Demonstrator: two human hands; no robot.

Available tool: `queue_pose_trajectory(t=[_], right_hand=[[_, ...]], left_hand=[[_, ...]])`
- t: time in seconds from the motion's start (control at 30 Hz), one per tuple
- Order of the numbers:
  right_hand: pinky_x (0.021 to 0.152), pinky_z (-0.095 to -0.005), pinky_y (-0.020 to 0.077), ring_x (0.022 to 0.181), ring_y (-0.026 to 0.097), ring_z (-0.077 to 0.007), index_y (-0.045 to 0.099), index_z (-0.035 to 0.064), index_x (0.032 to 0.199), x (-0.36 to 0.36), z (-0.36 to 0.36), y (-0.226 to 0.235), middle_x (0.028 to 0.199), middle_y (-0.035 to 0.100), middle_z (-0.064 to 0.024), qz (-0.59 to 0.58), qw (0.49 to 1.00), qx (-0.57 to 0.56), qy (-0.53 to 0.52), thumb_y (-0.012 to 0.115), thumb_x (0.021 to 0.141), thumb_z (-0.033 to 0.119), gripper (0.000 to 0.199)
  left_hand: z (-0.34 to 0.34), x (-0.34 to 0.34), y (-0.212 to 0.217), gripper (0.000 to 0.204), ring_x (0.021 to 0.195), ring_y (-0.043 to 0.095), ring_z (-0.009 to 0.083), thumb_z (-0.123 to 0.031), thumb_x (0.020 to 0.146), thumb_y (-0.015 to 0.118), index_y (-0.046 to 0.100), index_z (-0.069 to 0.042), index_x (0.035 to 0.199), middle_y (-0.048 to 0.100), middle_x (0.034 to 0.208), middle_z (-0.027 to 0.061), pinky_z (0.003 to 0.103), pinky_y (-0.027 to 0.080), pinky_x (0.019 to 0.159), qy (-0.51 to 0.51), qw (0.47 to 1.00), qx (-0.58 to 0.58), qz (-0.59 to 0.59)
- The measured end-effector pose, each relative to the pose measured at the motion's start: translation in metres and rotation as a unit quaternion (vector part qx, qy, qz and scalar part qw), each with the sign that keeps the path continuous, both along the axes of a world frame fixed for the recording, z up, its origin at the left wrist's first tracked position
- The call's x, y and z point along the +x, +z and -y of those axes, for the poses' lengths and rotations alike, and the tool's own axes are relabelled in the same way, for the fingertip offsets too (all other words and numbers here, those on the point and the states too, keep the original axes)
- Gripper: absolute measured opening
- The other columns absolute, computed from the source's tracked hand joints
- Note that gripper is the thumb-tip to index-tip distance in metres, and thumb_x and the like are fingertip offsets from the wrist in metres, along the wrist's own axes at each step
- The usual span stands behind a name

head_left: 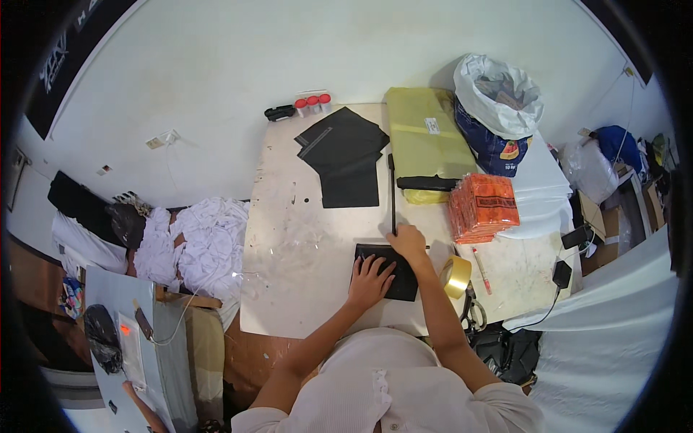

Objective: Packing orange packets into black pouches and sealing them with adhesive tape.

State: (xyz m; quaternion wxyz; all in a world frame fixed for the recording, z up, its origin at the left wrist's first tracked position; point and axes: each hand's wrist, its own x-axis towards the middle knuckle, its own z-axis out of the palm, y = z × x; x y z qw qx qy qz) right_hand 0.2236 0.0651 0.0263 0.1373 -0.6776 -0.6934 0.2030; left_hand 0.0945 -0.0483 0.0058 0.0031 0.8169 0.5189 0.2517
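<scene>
While both press 1 black pouch [386,272] | left hand [369,280] flat (fingers spread) | right hand [408,242] curled on its edge

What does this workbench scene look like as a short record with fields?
surface: white table
left hand: flat on a small black piece
right hand: at the piece's top edge, by a thin black rod
near right: tape roll, orange packets
far end: black sheets, yellow bundle

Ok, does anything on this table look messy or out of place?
Mostly tidy. The black sheets at the far side lie fanned and crooked, not squared up, and a heap of white cloth is bunched loose beside the table, on its left.
</scene>
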Motion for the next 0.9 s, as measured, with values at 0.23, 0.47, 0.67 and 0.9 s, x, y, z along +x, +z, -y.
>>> queue_pose_trajectory(t=[0.23, 0.47, 0.67, 0.9], right_hand=[[0.071, -0.0448, 0.0478, 0.077, 0.060, -0.0385, 0.061, 0.0014, 0.082, 0.011, 0.018, 0.004, 0.077, 0.062, -0.0217, -0.044, 0.999, 0.008, -0.028, 0.057, 0.075, 0.034, 0.033], [0.070, -0.0331, 0.0414, 0.074, 0.052, -0.0273, 0.052, 0.0021, 0.084, 0.058, 0.103, 0.093, 0.080, 0.053, -0.0132, -0.263, 0.895, 0.351, -0.075, 0.060, 0.077, 0.010, 0.013], [0.076, -0.0275, 0.0389, 0.083, 0.049, -0.0152, 0.050, 0.0011, 0.094, 0.126, 0.147, 0.039, 0.092, 0.052, -0.0062, -0.432, 0.817, 0.229, -0.305, 0.062, 0.078, 0.010, 0.022], [0.083, -0.0241, 0.0402, 0.091, 0.053, -0.0106, 0.055, 0.0006, 0.110, 0.100, 0.183, 0.020, 0.100, 0.060, -0.0035, -0.574, 0.805, -0.039, -0.146, 0.060, 0.079, 0.002, 0.032]], left_hand=[[-0.005, 0.013, -0.002, 0.030, 0.110, 0.041, 0.0266, -0.031, 0.085, 0.051, 0.058, -0.019, 0.111, 0.049, 0.112, 0.0068, 0.050, 0.030, 0.094, -0.032, 0.999, -0.003, 0.034], [-0.006, 0.023, 0.020, 0.031, 0.108, 0.042, 0.0287, -0.027, 0.086, 0.051, 0.056, -0.011, 0.111, 0.050, 0.111, 0.0089, 0.046, 0.032, 0.093, -0.045, 0.993, -0.062, 0.091], [-0.007, 0.066, 0.034, 0.037, 0.106, 0.050, 0.0212, -0.028, 0.095, 0.038, 0.048, -0.002, 0.120, 0.052, 0.115, 0.0117, 0.035, 0.037, 0.092, -0.204, 0.829, -0.374, 0.363], [-0.016, 0.085, 0.037, 0.040, 0.100, 0.052, 0.0125, -0.033, 0.093, 0.042, 0.047, -0.003, 0.120, 0.054, 0.110, 0.0047, 0.027, 0.039, 0.087, -0.095, 0.528, -0.663, 0.523]])
